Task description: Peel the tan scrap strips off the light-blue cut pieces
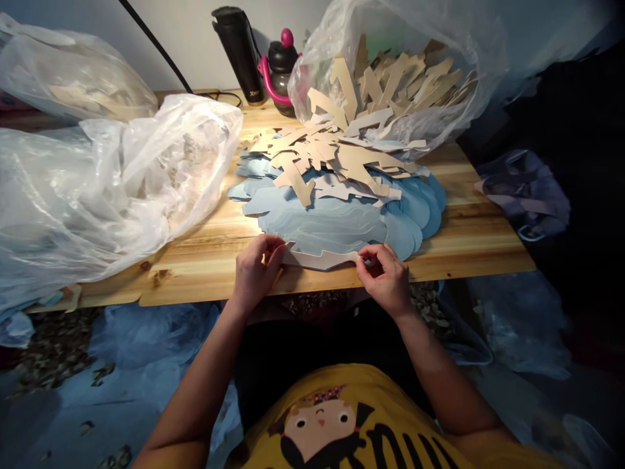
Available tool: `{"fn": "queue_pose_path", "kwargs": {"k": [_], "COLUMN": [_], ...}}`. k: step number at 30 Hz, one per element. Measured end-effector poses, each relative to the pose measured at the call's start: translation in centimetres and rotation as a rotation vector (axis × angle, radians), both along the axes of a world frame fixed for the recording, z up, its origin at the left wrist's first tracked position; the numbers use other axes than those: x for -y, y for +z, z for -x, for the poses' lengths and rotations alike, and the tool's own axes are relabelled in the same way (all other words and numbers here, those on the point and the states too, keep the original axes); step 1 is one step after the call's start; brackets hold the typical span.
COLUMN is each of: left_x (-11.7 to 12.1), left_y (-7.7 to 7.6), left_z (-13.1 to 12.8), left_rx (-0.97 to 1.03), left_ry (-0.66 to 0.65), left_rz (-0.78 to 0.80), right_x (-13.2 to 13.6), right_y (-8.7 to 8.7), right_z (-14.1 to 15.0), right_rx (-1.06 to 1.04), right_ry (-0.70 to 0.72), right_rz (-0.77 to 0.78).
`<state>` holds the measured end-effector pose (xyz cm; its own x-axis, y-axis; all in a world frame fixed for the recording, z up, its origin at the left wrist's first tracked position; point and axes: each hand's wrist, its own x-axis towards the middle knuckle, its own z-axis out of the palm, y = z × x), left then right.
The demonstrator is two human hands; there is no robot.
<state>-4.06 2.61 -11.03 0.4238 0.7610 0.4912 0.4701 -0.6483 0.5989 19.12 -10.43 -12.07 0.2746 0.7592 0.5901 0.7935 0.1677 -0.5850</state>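
Observation:
A long, pale paper cutout (319, 260) with a notched upper edge is stretched level between my two hands, just above the table's front edge. My left hand (258, 268) pinches its left end between thumb and fingers. At the other end, the fingertips of my right hand (383, 273) are closed on it. Right behind the strip lies a spread of overlapping light blue paper pieces (317, 218), rounded at the right. Heaped over their back part are tan and whitish cutouts (359, 166) of irregular shape.
A clear plastic bag (469, 124) full of tan cutouts lies open at the back right. Another plastic bag (97, 195) covers the table's left. A black tumbler (239, 58) and a pink-handled bottle (282, 75) stand at the wall. Scraps (58, 352) litter the floor.

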Motion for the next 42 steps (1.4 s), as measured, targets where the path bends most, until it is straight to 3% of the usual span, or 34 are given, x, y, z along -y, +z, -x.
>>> {"fn": "queue_pose_path", "kwargs": {"k": [9,15,19,25,30,35,38,42], "left_x": [0.0,-0.1,0.0,0.1,0.8,2.1,2.4,2.2], "left_y": [0.0,-0.1,0.1,0.1,0.0,-0.2,-0.1,0.5], "left_z": [-0.1,0.0,0.0,-0.1,0.8,2.3,2.5,2.2], "left_rx": [-0.009,-0.018,0.002,0.014,0.057,0.152,0.222,0.351], "left_ry": [0.008,0.006,-0.007,-0.009,0.071,0.192,0.146,0.021], "left_rz": [0.016,0.007,0.019,0.035,0.012,0.163,0.334,0.507], "right_x": [-0.2,0.4,0.8,1.0,0.8,-1.6,-3.8,-5.8], "right_y": [0.1,-0.1,-0.6,-1.0,0.3,2.9,3.6,3.0], "right_z": [0.5,1.4,1.3,0.9,0.9,2.4,4.3,6.4], "right_rx": [0.082,0.156,0.104,0.037,0.027,-0.008,-0.014,-0.062], "right_ry": [-0.004,-0.167,-0.248,-0.246,-0.182,0.026,0.165,0.290], "right_rz": [0.056,0.057,0.012,-0.020,-0.047,-0.053,-0.044,-0.012]}}
